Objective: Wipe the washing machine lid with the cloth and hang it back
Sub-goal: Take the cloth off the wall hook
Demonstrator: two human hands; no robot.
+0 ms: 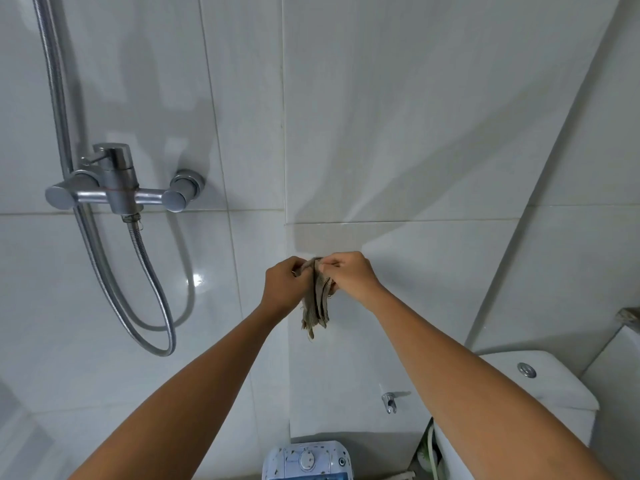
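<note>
Both bare arms are stretched up to the frame's centre; the cloth (317, 299) is pinched by the left hand (282, 285) and the right hand (349, 275).

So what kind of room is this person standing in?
Most likely a small home bathroom: a shower tap with its metal hose on the tiled wall, a toilet tank at the right, and a washing machine below.

Washing machine (309, 460): cut off by bottom edge, lid not visible. Cloth (317, 303) top hidden behind both hands; any hook unseen. Toilet tank (540, 382) partly behind right forearm.
</note>
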